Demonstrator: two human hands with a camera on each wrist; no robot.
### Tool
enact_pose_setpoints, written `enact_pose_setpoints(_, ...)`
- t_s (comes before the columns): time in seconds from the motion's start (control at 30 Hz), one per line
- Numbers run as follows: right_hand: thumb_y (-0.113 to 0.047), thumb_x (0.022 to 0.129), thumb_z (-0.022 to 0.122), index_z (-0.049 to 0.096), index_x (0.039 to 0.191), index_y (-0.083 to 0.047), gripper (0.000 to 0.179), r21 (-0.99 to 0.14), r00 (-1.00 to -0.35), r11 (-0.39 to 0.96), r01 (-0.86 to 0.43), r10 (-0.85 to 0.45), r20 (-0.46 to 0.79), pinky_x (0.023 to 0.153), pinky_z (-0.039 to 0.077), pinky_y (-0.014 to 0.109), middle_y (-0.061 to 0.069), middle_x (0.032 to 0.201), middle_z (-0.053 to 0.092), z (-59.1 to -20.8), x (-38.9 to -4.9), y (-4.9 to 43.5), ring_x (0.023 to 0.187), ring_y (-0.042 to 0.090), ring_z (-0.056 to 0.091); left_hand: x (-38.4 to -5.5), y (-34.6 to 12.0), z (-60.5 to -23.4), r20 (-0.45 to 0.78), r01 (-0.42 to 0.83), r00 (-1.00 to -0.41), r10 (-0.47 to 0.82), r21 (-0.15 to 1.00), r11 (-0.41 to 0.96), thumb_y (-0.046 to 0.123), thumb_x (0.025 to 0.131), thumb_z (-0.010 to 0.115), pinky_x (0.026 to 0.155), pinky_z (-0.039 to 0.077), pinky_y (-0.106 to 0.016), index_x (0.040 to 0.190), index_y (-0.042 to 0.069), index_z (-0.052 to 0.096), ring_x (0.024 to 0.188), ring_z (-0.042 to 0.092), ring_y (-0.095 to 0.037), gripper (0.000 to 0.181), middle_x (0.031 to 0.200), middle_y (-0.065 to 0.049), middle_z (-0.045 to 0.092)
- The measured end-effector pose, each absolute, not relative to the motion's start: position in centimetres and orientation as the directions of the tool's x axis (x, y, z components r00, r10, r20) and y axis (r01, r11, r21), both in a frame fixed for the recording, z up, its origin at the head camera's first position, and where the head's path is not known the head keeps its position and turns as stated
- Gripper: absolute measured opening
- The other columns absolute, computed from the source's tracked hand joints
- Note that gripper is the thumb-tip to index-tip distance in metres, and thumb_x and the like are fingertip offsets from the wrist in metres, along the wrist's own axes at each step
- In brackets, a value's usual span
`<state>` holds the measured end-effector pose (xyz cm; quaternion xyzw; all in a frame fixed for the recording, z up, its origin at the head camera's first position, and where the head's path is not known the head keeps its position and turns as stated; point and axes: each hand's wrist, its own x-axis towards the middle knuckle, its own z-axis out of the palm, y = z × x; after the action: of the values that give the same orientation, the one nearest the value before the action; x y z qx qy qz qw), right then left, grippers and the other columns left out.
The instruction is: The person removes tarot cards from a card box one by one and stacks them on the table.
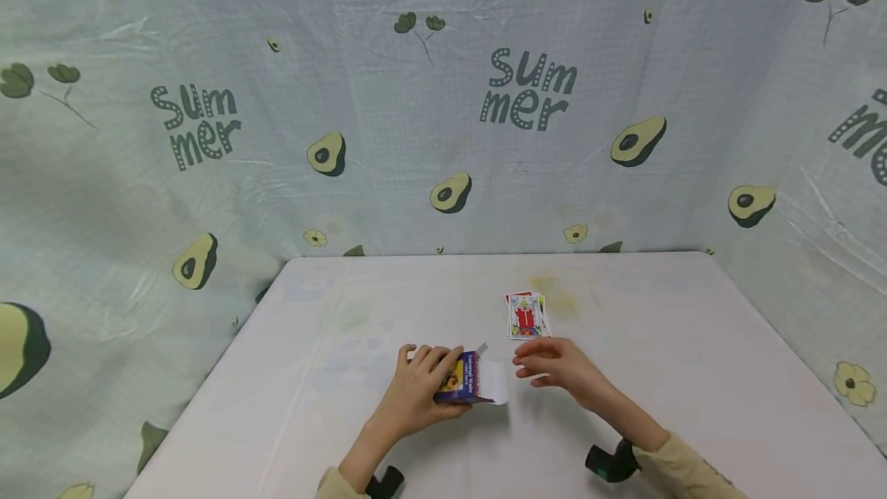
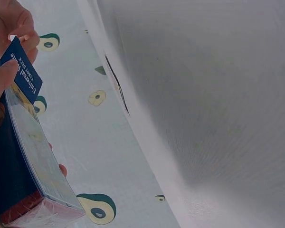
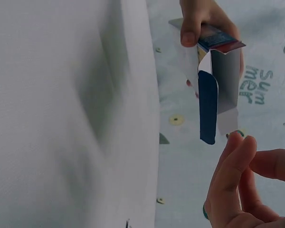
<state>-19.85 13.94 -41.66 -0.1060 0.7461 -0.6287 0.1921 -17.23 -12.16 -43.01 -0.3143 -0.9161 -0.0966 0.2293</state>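
My left hand (image 1: 416, 395) grips a blue and yellow tarot card box (image 1: 453, 376) above the table, with fingers over its top and the thumb along the near side. The lid flap (image 3: 208, 107) stands open, and pale inner walls show in the right wrist view. Lettering reading "Universal Waite Tarot Deck" is visible on the box (image 2: 26, 76) in the left wrist view. My right hand (image 1: 554, 364) hovers just right of the open end, fingers loosely bent and holding nothing. Beyond it, a small stack of cards (image 1: 527, 318) lies face up, a red-robed figure on top.
A white-covered table (image 1: 360, 299) spreads under both hands. Behind and beside it hangs a pale sheet (image 1: 374, 98) printed with avocados and "summer". Dark wrist camera mounts (image 1: 612, 462) sit at the wrists near the beige sleeves (image 1: 682, 468).
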Motion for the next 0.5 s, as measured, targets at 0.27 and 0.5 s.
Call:
enact_pose_setpoints(0.27,-0.023,0.086,0.058,0.051,0.113,0.011,0.044,-0.978,-0.900,0.195,0.072,-0.411,-0.148,0.072,0.052,0.031,0.024,0.108,0.060,-40.9,-19.3,13.0,0.082,0.016,0.065,-17.3,-12.0,-43.1,0.469,0.622,-0.699,0.539,0.027,0.783,0.055,0.063,0.071,0.088,0.032,-0.043,0.128,0.018,0.048,0.095,0.050,-0.013,0.078,0.107,0.003,0.056)
enact_pose_setpoints(0.5,-0.019,0.085,0.057,0.051,0.112,0.012,0.041,-0.981,-0.884,0.179,0.076,-0.444,-0.149,0.070,0.053,0.031,0.021,0.102,0.064,-40.8,-19.1,12.3,0.080,0.015,0.066,-17.3,-11.9,-43.1,0.479,0.629,-0.689,0.544,0.024,0.777,0.054,0.062,0.072,0.087,0.032,-0.043,0.128,0.018,0.048,0.095,0.050,-0.013,0.079,0.107,0.003,0.056)
